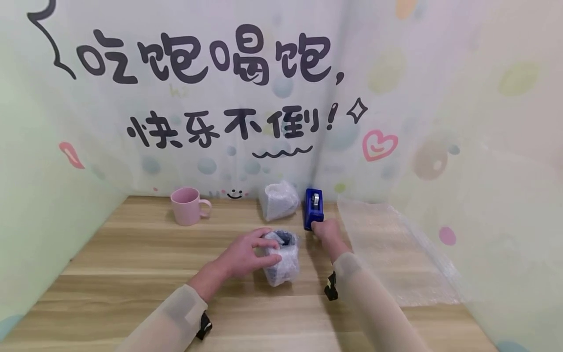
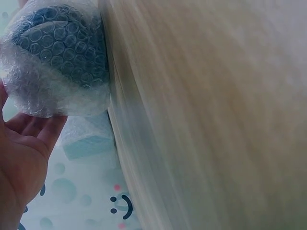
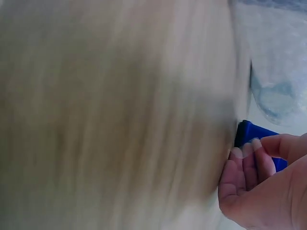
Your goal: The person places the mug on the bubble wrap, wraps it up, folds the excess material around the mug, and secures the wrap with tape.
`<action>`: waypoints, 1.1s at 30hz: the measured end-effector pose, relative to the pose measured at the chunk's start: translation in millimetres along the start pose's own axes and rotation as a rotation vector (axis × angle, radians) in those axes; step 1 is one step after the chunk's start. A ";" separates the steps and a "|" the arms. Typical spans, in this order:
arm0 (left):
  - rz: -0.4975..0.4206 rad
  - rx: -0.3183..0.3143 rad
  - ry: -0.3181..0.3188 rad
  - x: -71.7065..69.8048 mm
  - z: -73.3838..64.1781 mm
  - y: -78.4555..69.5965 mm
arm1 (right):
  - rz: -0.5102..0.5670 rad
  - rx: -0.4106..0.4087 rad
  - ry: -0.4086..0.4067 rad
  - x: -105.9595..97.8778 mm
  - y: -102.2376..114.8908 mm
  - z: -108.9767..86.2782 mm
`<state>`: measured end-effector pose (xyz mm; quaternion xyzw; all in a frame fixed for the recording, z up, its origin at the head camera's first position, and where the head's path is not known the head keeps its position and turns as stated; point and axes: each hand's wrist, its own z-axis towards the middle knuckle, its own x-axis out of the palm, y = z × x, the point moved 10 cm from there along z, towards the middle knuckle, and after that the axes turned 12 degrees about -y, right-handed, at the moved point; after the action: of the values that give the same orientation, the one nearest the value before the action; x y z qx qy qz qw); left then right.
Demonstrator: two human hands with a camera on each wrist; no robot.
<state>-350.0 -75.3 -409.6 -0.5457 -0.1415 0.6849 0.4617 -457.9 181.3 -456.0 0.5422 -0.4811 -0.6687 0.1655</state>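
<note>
A bubble-wrapped cup (image 1: 283, 261) stands upright on the table with its dark opening facing up; in the left wrist view its bubble wrap (image 2: 57, 57) covers a bluish surface. My left hand (image 1: 248, 252) grips it from the left, thumb toward the near side and fingers around the far side. Further back and to the right sits a blue tape dispenser (image 1: 313, 209). At its near end is my right hand (image 1: 327, 232). In the right wrist view, that hand's thumb and forefinger pinch together in front of the blue dispenser (image 3: 259, 130), over what looks like clear tape.
A pink mug (image 1: 185, 208) stands at the back left. Another bubble-wrapped bundle (image 1: 279, 201) rests at the back, just left of the dispenser. A sheet of bubble wrap (image 1: 396, 254) lies flat on the right side of the wooden table (image 1: 132, 264). Walls enclose the back and sides.
</note>
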 end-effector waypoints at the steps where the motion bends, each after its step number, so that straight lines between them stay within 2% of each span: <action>1: 0.002 0.004 0.002 1.3 0.3 -0.5 | -0.003 0.002 0.007 0.4 -2.2 0.9; 7: -0.021 -0.004 -0.008 0.9 1.4 -2.5 | 0.061 0.024 0.086 0.5 -0.7 6.4; 11: -0.015 0.000 -0.012 -1.6 2.3 -5.6 | 0.062 0.022 0.121 -3.2 5.7 2.5; 14: -0.009 0.013 -0.018 -2.9 3.0 -8.5 | 0.074 -0.012 0.149 -5.8 13.8 -7.0; 18: -0.003 0.023 -0.021 -2.6 3.2 -9.3 | 0.155 -0.077 0.188 -11.7 28.8 -24.1; 23: -0.001 0.020 -0.018 -1.1 2.6 -7.5 | 0.227 -0.136 0.197 -29.4 46.7 -42.2; 33: 0.003 -0.004 -0.011 2.4 0.3 -3.2 | 0.303 -0.227 0.291 -61.0 83.9 -85.1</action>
<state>-348.7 -71.7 -408.8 -0.5431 -0.1443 0.6882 0.4589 -386.0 146.7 -348.1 0.5326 -0.4498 -0.6007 0.3913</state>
